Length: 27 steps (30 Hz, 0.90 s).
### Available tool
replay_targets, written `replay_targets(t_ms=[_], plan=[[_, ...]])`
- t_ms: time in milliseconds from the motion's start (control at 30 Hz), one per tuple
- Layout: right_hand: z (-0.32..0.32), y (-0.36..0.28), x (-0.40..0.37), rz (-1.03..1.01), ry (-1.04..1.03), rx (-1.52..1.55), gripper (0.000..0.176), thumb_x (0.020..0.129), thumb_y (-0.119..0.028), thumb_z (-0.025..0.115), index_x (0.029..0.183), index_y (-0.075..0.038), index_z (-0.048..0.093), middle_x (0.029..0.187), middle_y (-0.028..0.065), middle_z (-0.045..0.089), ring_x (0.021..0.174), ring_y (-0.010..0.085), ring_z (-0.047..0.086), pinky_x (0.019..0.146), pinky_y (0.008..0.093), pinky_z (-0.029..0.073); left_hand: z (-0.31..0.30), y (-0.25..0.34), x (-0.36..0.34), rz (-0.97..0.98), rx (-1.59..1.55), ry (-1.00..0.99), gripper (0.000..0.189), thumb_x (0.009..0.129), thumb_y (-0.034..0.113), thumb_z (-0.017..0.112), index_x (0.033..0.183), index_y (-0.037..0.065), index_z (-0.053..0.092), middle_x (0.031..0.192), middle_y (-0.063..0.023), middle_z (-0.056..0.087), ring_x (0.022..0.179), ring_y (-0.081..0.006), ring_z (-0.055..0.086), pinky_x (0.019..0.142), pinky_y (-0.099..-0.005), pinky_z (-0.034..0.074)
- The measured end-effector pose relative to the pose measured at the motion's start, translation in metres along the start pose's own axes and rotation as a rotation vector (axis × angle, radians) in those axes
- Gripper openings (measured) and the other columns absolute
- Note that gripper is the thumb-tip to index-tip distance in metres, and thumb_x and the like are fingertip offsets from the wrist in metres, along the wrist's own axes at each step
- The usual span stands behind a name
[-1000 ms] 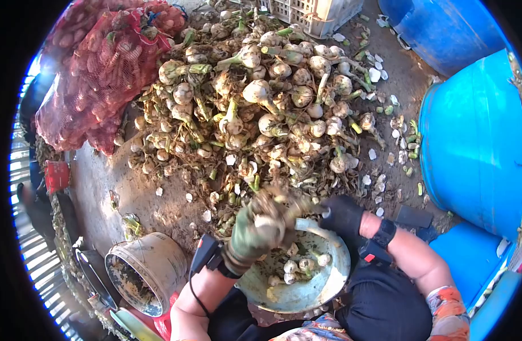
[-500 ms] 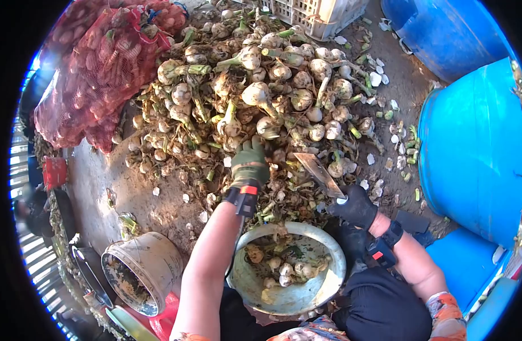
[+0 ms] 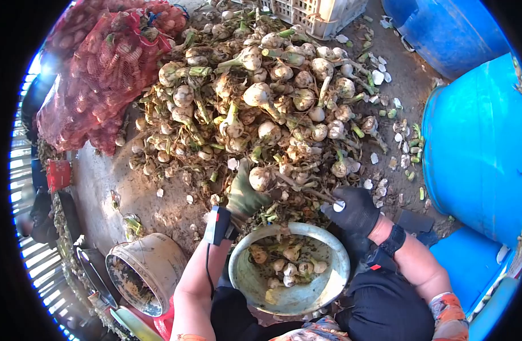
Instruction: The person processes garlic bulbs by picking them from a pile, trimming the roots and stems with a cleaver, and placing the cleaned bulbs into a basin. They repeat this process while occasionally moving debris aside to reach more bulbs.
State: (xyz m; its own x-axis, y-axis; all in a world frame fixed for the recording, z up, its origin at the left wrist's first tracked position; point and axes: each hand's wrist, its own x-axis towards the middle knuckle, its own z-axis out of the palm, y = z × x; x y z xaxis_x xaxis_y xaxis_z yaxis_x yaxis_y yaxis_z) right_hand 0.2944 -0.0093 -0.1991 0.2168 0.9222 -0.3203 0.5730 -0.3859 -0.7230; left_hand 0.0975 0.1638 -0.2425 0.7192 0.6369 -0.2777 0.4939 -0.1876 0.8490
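My left hand (image 3: pixel 247 194), in a green glove, is closed around a garlic bulb (image 3: pixel 261 178) at the near edge of a large heap of garlic (image 3: pixel 298 77) with stalks. In a black glove, my right hand (image 3: pixel 352 211) grips a knife by its handle. The knife blade (image 3: pixel 313 192) points left toward the bulb and shows nearly edge-on. Below both hands stands a pale green basin (image 3: pixel 341 267) with several trimmed bulbs (image 3: pixel 289 269) inside.
Red mesh sacks (image 3: pixel 102 74) lie at the upper left, and a white bucket (image 3: pixel 158 258) tips at the lower left. Blue tubs (image 3: pixel 477 148) stand on the right. A white crate (image 3: pixel 323 14) sits behind the heap. Trimmings (image 3: pixel 408 153) litter the floor.
My left hand has drawn back from the heap toward me and now has a bulb in it. The knife has turned from showing its flat side to nearly edge-on.
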Motion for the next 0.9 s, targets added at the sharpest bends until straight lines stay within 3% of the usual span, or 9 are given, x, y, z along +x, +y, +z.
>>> replay_targets(t_ms=[33, 100, 200, 233, 300, 733, 833, 867, 900], plan=[[0.001, -0.007, 0.001, -0.103, 0.047, -0.065, 0.017, 0.067, -0.019, 0.065, 0.071, -0.004, 0.059, 0.066, 0.016, 0.058, 0.063, 0.0345, 0.059, 0.056, 0.04, 0.048, 0.002, -0.004, -0.003, -0.001, 0.002, 0.002, 0.097, 0.064, 0.048, 0.076, 0.132, -0.001, 0.028, 0.118, -0.014, 0.048, 0.106, -0.0238, 0.048, 0.098, -0.037, 0.037], [0.002, -0.018, 0.004, -0.221, 0.097, -0.095, 0.021, 0.065, -0.019, 0.069, 0.069, -0.005, 0.055, 0.065, 0.0145, 0.053, 0.06, 0.0346, 0.056, 0.052, 0.0404, 0.045, 0.005, 0.007, -0.008, -0.619, -1.559, -0.156, 0.082, 0.08, 0.058, 0.054, 0.124, -0.008, 0.034, 0.108, -0.0151, 0.056, 0.091, -0.03, 0.058, 0.09, -0.0472, 0.044], [-0.002, -0.033, 0.008, -0.411, 0.091, -0.124, 0.024, 0.059, -0.018, 0.072, 0.069, -0.006, 0.054, 0.068, 0.0125, 0.054, 0.061, 0.0335, 0.056, 0.052, 0.04, 0.045, 0.011, -0.024, -0.02, -0.711, -1.814, -0.263, 0.048, 0.084, 0.038, 0.058, 0.114, 0.002, 0.048, 0.099, -0.0128, 0.058, 0.079, -0.0304, 0.059, 0.075, -0.0497, 0.049], [-0.002, -0.038, 0.009, -0.411, 0.092, -0.123, 0.024, 0.059, -0.018, 0.072, 0.069, -0.006, 0.054, 0.068, 0.0125, 0.054, 0.061, 0.0335, 0.056, 0.052, 0.04, 0.045, 0.02, -0.034, -0.025, -0.711, -1.813, -0.263, 0.048, 0.084, 0.038, 0.058, 0.114, 0.002, 0.048, 0.099, -0.0128, 0.058, 0.079, -0.0304, 0.059, 0.075, -0.0497, 0.049], [-0.001, -0.046, 0.011, -0.491, 0.12, -0.168, 0.009, 0.066, -0.014, 0.062, 0.068, -0.009, 0.054, 0.065, 0.0088, 0.054, 0.059, 0.0276, 0.057, 0.049, 0.0379, 0.046, 0.035, -0.039, -0.034, -0.272, -0.722, -0.006, 0.037, 0.082, 0.027, 0.062, 0.108, 0.003, 0.051, 0.086, -0.0081, 0.061, 0.071, -0.0244, 0.059, 0.067, -0.0446, 0.052], [0.014, -0.003, 0.018, -0.497, 0.135, -0.13, 0.011, 0.066, -0.017, 0.062, 0.071, -0.009, 0.057, 0.069, 0.0096, 0.058, 0.06, 0.0294, 0.059, 0.053, 0.0374, 0.048, 0.002, 0.052, -0.058, 0.066, -0.603, -0.466, 0.044, 0.068, 0.02, 0.075, 0.102, 0.003, 0.054, 0.085, -0.0029, 0.06, 0.074, -0.0134, 0.056, 0.067, -0.0306, 0.05], [0.011, 0.043, 0.02, 0.009, -0.014, -0.343, 0.014, 0.067, -0.016, 0.064, 0.077, -0.005, 0.063, 0.069, 0.0137, 0.062, 0.067, 0.0336, 0.062, 0.059, 0.0369, 0.051, -0.005, 0.075, -0.058, 0.221, -0.516, -0.443, 0.051, 0.061, 0.019, 0.079, 0.102, 0.004, 0.054, 0.085, -0.0011, 0.058, 0.076, -0.0109, 0.055, 0.069, -0.0272, 0.049], [0.019, 0.049, 0.017, -0.042, 0.103, -0.179, 0.016, 0.067, -0.016, 0.066, 0.079, -0.005, 0.064, 0.068, 0.0139, 0.062, 0.065, 0.0322, 0.062, 0.059, 0.0364, 0.05, -0.001, 0.072, -0.053, 0.11, -0.743, -0.422, 0.062, 0.051, 0.022, 0.085, 0.102, 0.005, 0.054, 0.084, -0.0018, 0.058, 0.076, -0.0115, 0.056, 0.07, -0.0257, 0.048], [0.026, 0.055, 0.012, -0.083, 0.224, -0.015, 0.019, 0.067, -0.017, 0.069, 0.081, -0.006, 0.064, 0.068, 0.0141, 0.061, 0.063, 0.0307, 0.062, 0.058, 0.0359, 0.05, 0.017, 0.033, -0.041, 0.021, -0.975, -0.44, 0.049, 0.064, 0.021, 0.079, 0.103, 0.004, 0.054, 0.084, -0.0054, 0.059, 0.074, -0.0136, 0.057, 0.068, -0.0285, 0.049]])
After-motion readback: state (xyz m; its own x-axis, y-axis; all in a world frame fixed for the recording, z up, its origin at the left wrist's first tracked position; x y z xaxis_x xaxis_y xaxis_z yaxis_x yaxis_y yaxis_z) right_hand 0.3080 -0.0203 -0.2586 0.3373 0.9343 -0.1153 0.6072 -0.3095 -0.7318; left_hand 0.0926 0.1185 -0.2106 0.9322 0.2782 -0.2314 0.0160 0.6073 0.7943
